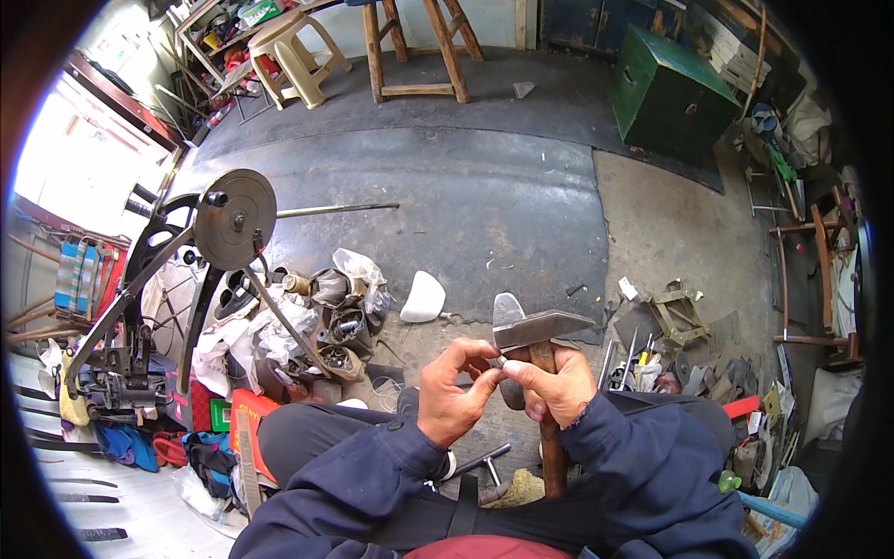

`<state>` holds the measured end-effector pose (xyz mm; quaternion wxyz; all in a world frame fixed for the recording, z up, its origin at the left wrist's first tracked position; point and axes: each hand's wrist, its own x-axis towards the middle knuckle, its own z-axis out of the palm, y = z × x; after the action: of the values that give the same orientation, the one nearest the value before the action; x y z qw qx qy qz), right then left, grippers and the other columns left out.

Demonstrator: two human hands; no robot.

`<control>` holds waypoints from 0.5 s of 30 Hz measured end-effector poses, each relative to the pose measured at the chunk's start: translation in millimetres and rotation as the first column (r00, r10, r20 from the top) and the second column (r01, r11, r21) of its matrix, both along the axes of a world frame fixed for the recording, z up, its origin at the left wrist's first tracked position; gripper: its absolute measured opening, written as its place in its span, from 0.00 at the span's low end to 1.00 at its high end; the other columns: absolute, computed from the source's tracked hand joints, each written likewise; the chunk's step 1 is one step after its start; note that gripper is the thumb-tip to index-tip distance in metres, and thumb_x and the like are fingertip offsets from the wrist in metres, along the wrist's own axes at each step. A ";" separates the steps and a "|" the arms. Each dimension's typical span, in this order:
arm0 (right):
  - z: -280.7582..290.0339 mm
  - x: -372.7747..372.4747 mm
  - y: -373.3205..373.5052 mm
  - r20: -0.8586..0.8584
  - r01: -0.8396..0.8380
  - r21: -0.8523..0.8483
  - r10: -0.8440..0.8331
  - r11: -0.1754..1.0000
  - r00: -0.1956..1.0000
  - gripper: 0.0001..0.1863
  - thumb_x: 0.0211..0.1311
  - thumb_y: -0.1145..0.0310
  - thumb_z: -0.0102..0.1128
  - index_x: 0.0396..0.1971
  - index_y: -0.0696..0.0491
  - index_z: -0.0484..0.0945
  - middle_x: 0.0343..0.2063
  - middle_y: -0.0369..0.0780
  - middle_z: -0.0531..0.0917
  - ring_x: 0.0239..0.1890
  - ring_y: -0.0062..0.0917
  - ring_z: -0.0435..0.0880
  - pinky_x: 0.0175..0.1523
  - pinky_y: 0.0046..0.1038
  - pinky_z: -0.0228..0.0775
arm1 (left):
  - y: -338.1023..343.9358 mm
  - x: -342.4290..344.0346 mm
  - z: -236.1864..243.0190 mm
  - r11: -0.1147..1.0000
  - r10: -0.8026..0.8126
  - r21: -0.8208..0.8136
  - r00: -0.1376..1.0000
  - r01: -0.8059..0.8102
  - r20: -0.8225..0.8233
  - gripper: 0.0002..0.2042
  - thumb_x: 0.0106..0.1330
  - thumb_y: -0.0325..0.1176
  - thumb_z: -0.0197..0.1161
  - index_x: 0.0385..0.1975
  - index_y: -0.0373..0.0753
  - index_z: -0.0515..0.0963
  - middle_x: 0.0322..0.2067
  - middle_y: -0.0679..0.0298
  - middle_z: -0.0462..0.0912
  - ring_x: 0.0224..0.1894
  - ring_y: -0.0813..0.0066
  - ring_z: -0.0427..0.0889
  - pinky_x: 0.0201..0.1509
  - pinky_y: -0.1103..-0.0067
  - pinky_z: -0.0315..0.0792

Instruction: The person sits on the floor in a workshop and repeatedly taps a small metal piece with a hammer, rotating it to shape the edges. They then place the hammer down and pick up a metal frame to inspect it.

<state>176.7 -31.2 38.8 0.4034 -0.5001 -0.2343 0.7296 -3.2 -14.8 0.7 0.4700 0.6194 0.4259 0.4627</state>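
Note:
My left hand [454,391] pinches a small metal piece [499,362] between thumb and forefinger. My right hand [559,387] is closed on a hammer's wooden handle [553,466], its thumb also at the small piece. The steel hammer head [549,326] sits above both hands. Behind it stands a pale metal shape [508,307], and a dark rounded part [512,396] shows under the fingers; how they connect is hidden. A T-handled metal tool [484,459] and a yellowish spongy lump [521,489] lie low between my legs.
A cast-iron hand-crank machine [233,219] stands left, above piled bags and parts [331,312]. A white piece [421,296] lies on the dark mat [419,186]. Stools [293,61] and a green box [670,88] stand behind. Scattered tools [643,363] and folding frames [815,279] are right.

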 end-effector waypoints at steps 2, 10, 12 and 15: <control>-2.1 2.8 -1.5 0.021 -0.003 -0.040 0.004 0.999 1.000 0.11 0.67 0.67 0.67 0.42 0.58 0.80 0.15 0.32 0.74 0.11 0.15 0.68 0.18 0.21 0.61 | -0.8 1.2 -1.3 0.999 -0.005 -0.051 1.000 0.005 0.005 0.14 0.61 0.22 0.72 0.46 0.36 0.79 0.37 0.61 0.84 0.33 0.78 0.83 0.36 0.81 0.76; -7.6 9.2 -4.9 0.024 0.010 -0.019 -0.009 1.000 1.000 0.11 0.67 0.66 0.67 0.40 0.58 0.80 0.13 0.32 0.73 0.11 0.15 0.68 0.18 0.22 0.61 | -1.7 4.6 2.7 0.999 -0.047 -0.019 0.997 0.045 -0.064 0.15 0.61 0.24 0.73 0.46 0.35 0.79 0.36 0.61 0.84 0.32 0.77 0.83 0.36 0.80 0.76; -6.9 9.7 -4.7 0.031 0.000 -0.024 0.000 1.000 1.000 0.12 0.67 0.66 0.67 0.40 0.58 0.80 0.13 0.33 0.73 0.11 0.15 0.68 0.18 0.22 0.60 | -2.8 5.3 2.6 0.999 -0.042 -0.009 0.997 0.041 -0.064 0.15 0.60 0.24 0.73 0.46 0.36 0.79 0.35 0.61 0.84 0.32 0.78 0.83 0.36 0.80 0.76; -5.3 11.4 -4.8 0.043 -0.017 -0.028 0.018 0.999 0.999 0.12 0.67 0.67 0.66 0.43 0.60 0.79 0.15 0.33 0.74 0.11 0.15 0.68 0.18 0.22 0.61 | -1.1 4.3 2.7 0.999 -0.038 -0.003 0.994 0.038 -0.102 0.15 0.60 0.25 0.74 0.46 0.36 0.80 0.35 0.62 0.84 0.32 0.78 0.82 0.36 0.80 0.76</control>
<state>188.1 -36.0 33.5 0.3849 -0.5190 -0.2375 0.7253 1.1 -15.9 3.4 0.4569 0.6498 0.4377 0.4212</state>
